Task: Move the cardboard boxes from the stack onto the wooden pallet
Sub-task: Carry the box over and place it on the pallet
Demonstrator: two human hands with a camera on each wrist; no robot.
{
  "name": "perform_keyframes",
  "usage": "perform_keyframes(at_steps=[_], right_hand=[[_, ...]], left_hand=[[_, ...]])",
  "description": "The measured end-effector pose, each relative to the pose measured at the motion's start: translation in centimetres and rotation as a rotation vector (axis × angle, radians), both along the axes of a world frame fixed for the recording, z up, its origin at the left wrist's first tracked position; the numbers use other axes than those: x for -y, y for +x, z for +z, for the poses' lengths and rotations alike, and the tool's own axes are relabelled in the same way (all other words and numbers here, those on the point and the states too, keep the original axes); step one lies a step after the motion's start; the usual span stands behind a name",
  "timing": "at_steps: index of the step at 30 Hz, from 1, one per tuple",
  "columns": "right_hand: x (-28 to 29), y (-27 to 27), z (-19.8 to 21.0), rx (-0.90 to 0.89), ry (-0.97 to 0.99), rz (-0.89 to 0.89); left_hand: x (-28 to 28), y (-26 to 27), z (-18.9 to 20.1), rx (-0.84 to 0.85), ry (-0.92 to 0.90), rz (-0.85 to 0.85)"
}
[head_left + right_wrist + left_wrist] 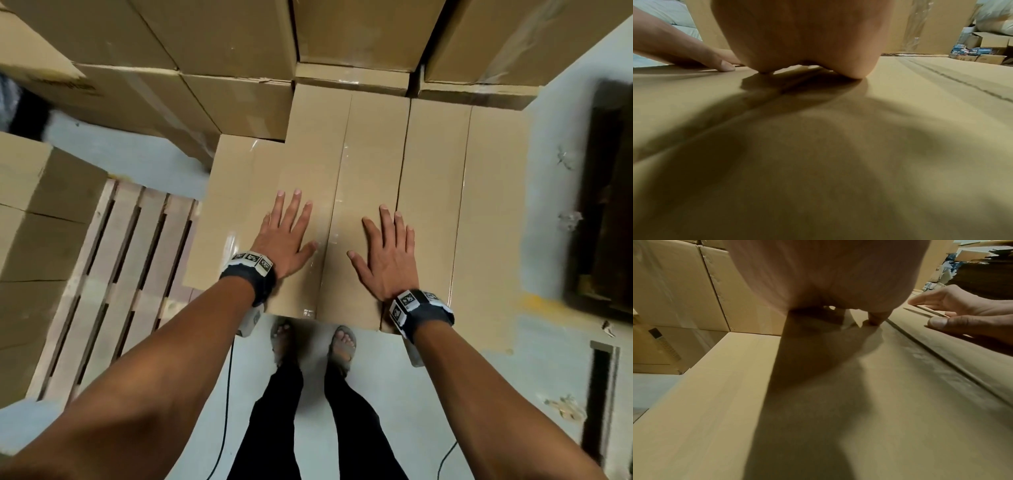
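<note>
Hands flat, fingers spread: left hand [286,236] and right hand [387,253] press a box [308,164] at frame centre, gripping nothing. Pallet [116,274] at lower left shows bare slats; the stack [219,41] above suggests most work remains.

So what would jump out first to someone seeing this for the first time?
Two bare hands lie flat, fingers spread, on top of a big taped box straight ahead: the left hand left of its centre seam, the right hand right of it. More boxes tower behind. A wooden pallet lies on the floor to the left.
</note>
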State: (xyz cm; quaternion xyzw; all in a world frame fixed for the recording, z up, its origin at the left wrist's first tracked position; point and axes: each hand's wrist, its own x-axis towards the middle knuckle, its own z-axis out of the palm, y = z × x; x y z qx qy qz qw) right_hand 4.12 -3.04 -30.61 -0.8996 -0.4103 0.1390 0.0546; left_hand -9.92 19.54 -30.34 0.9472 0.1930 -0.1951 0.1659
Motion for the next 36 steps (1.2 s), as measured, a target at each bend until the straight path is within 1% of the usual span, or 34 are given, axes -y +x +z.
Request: perform_keyframes(at_steps=[6,9,12,17,22,25,29,32,36], right_hand=[[-1.3,0.4,0.2,-0.061,0.041,0.025],[-2.5,0.3,0.5,-0.107,0.102,-0.020],[-3.5,0.7,0.3,-0.141,0.155,-0.062],[-4.2,1.6,-0.6,-0.130,0.185,-0.047],[-4.1,1.6,-1.2,-0.128,0.271,-0.020],[-4.0,1.7,-1.4,-0.097,0.303,-0.018],[-3.9,1.7,-1.3,-0.074,0.343,0.007],[-3.8,1.9,-1.3,-0.089,0.327,0.023],[-3.4,2.5,-1.2,-0.139,0.221,0.074]], left_hand=[[-1.0,-1.1,-0.4,0.020,0.042,-0.013],[-1.5,-1.5,-0.8,0.040,0.075,-0.031],[-1.5,-1.3,-0.8,0.018,0.054,-0.025],[-2.2,-1.9,-1.3,0.096,0.061,-0.048],[-2.8,-2.1,-1.6,0.193,0.027,-0.063],[-4.3,-1.4,-1.8,0.260,-0.001,-0.087],[-6.5,0.2,-1.8,0.281,-0.009,-0.155],[-7.2,1.0,-2.0,0.304,-0.010,-0.212],[-6.9,1.1,-1.7,0.329,-0.049,-0.194]])
